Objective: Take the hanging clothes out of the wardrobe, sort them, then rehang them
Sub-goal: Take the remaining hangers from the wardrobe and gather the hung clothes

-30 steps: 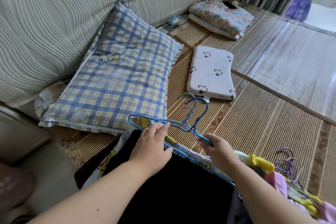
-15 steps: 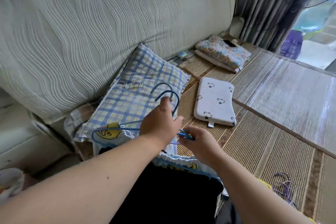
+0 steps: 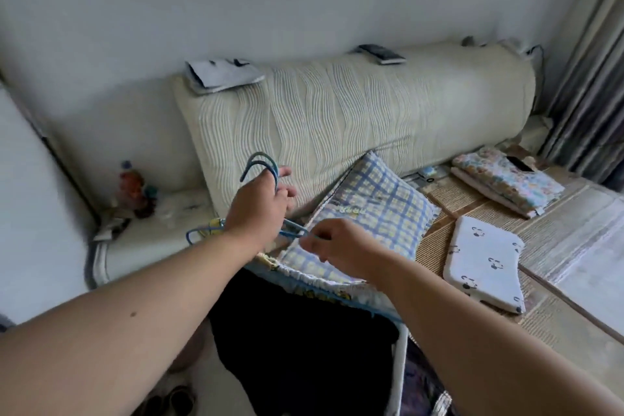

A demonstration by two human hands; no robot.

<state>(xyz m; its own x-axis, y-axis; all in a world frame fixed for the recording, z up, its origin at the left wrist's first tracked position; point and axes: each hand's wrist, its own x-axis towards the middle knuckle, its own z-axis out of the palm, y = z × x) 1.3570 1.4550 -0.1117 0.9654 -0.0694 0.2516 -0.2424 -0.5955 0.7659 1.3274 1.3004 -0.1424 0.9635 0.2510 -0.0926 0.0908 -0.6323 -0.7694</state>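
My left hand point(image 3: 258, 209) is closed around the necks of two blue wire hangers point(image 3: 260, 162), whose hooks stick up above my fingers. A black garment point(image 3: 297, 341) and a pale blue one with yellow cartoon prints point(image 3: 324, 287) hang from them below my forearms. My right hand point(image 3: 341, 243) pinches the right arm of a hanger just to the right of my left hand. The hangers' left shoulder loop point(image 3: 199, 233) shows beside my left wrist.
A blue plaid pillow point(image 3: 378, 209) leans on the cream padded headboard point(image 3: 354, 118). A white panda-print pillow point(image 3: 483, 260) and folded floral bedding point(image 3: 506, 182) lie on the bamboo mat point(image 3: 553, 226). A cream bedside cabinet point(image 3: 141, 236) holds small items. Grey curtains point(image 3: 594, 94) hang right.
Both hands have lifted the hangers and clothes up off the bed and leftward. The view has tilted up, now showing the wall and the headboard's top.
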